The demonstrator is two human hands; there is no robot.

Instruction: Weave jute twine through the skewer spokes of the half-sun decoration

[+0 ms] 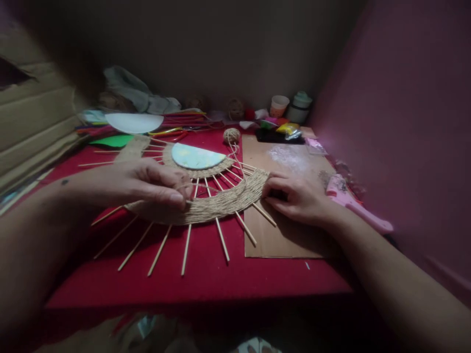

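Both hands are working the fan-shaped weaving (206, 206) lying flat on the red bench (206, 274): left hand (147, 184) is pinching the twine (235, 157) against a stick, right hand (294, 196) is pressing the woven edge down, probably so the sticks aren't shifting.

A brown cardboard sheet (290, 230) lies on the red desk (206, 274) — the landmark here. Just right of the sheet rests a pink tool (353, 203). Beyond its far edge sit a black tray (274, 137), a paper cup (278, 105) and a lidded jar (300, 107). Far left of it — a white half-disc (134, 122) and green paper (112, 141).
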